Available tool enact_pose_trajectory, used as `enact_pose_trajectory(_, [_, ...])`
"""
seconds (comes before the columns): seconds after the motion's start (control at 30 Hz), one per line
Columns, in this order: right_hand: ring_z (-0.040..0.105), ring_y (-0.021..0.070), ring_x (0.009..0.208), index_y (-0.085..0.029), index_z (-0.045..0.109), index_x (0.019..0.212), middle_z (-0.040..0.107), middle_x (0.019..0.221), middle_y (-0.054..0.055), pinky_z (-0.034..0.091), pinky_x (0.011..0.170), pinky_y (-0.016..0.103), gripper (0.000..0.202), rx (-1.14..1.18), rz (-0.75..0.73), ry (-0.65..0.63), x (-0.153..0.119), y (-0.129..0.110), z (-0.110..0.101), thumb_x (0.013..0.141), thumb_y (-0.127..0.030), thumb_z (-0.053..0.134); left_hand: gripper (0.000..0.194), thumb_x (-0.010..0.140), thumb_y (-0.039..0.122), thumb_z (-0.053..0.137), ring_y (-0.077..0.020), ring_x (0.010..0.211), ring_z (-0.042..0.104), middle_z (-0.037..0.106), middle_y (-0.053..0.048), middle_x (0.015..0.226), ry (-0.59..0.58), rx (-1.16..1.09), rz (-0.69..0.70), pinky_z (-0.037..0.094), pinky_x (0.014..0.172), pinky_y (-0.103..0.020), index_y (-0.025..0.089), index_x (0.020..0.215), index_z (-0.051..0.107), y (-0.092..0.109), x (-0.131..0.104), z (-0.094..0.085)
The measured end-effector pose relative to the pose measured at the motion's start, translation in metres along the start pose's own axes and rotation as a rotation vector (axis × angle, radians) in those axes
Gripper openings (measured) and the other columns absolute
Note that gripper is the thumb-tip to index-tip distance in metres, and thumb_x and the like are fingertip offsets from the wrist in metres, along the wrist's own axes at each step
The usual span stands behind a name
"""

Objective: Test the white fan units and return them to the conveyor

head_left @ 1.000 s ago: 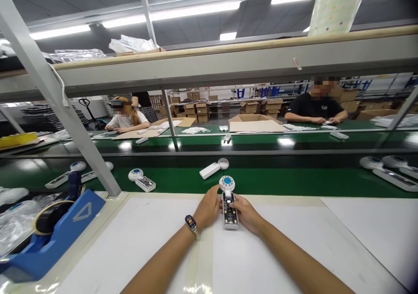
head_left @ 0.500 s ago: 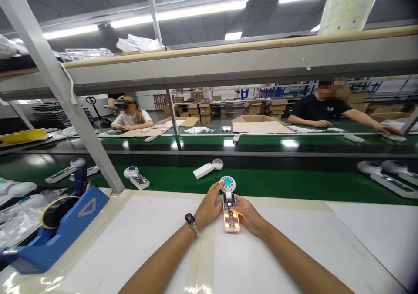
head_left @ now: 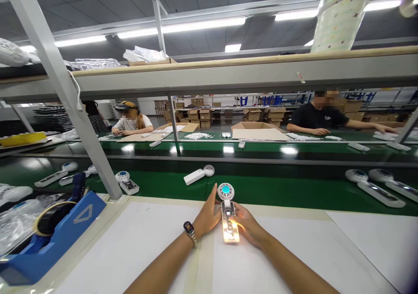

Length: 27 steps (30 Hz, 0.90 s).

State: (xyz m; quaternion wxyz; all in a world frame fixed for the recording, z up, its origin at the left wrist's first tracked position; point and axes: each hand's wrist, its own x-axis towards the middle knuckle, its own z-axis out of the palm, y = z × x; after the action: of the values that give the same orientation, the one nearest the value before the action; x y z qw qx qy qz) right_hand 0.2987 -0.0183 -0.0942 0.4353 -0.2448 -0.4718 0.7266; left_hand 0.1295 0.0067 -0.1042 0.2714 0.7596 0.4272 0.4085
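A white handheld device (head_left: 230,233) with a round head and a teal centre is held upright above the near edge of the white work surface; its lower part glows orange. My right hand (head_left: 248,226) grips its right side, the thumb on the lit front. Against the left side rests my left hand (head_left: 208,216), fingers pointing up beside the round head, a watch on the wrist. The left fingertips behind the device are hidden. Beyond it, a similar white device (head_left: 195,177) lies on the green belt (head_left: 261,185).
A blue tape dispenser (head_left: 55,242) stands at the left beside a slanted grey post (head_left: 70,98). More devices lie on the belt left and right (head_left: 375,189). An overhead shelf (head_left: 228,70) spans the view. Two people sit across the belt.
The view has tilted up slightly. My left fingers have moved off the round head and now point up beside it. The lower part glows brighter, and the belt devices have shifted left.
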Motion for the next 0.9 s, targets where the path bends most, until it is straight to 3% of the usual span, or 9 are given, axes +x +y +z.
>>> enact_pose_trajectory(0.3, [0.058, 0.0165, 0.071, -0.022, 0.054, 0.107, 0.061, 0.083, 0.001, 0.043, 0.069, 0.029, 0.050, 0.058, 0.019, 0.022, 0.0017, 0.0023, 0.0007, 0.060, -0.019, 0.071, 0.079, 0.082, 0.017, 0.047, -0.0200, 0.100, 0.054, 0.030, -0.012, 0.139, -0.022, -0.054, 0.002, 0.042, 0.091, -0.042, 0.026, 0.140, -0.006, -0.0016, -0.0004, 0.0009])
enact_pose_trajectory(0.53, [0.059, 0.0201, 0.084, -0.022, 0.055, 0.105, 0.063, 0.091, 0.004, 0.043, 0.068, 0.028, 0.050, 0.039, 0.064, -0.064, -0.0031, -0.0045, 0.0066, 0.059, -0.017, 0.073, 0.072, 0.075, 0.000, 0.036, -0.0218, 0.127, 0.028, 0.025, -0.006, 0.142, -0.019, 0.023, 0.104, 0.028, 0.106, -0.043, 0.026, 0.139, 0.016, -0.0033, 0.0017, -0.0011])
enact_pose_trajectory(0.73, [0.057, 0.0201, 0.085, -0.022, 0.053, 0.111, 0.061, 0.093, 0.005, 0.043, 0.069, 0.028, 0.056, 0.013, 0.048, -0.111, -0.0032, -0.0024, 0.0033, 0.060, -0.020, 0.074, 0.071, 0.073, -0.003, 0.035, -0.0223, 0.128, 0.028, 0.024, -0.005, 0.141, -0.029, 0.041, 0.076, 0.029, 0.106, -0.041, 0.027, 0.137, 0.025, -0.0047, 0.0019, -0.0005])
enact_pose_trajectory(0.9, [0.056, 0.0168, 0.080, -0.023, 0.053, 0.110, 0.061, 0.091, 0.003, 0.041, 0.066, 0.025, 0.052, -0.010, 0.061, -0.096, -0.0020, 0.0004, 0.0005, 0.062, -0.016, 0.071, 0.074, 0.072, -0.004, 0.035, -0.0224, 0.128, 0.029, 0.020, -0.004, 0.143, -0.046, 0.057, 0.065, 0.029, 0.106, -0.040, 0.028, 0.137, 0.024, -0.0027, 0.0017, -0.0013])
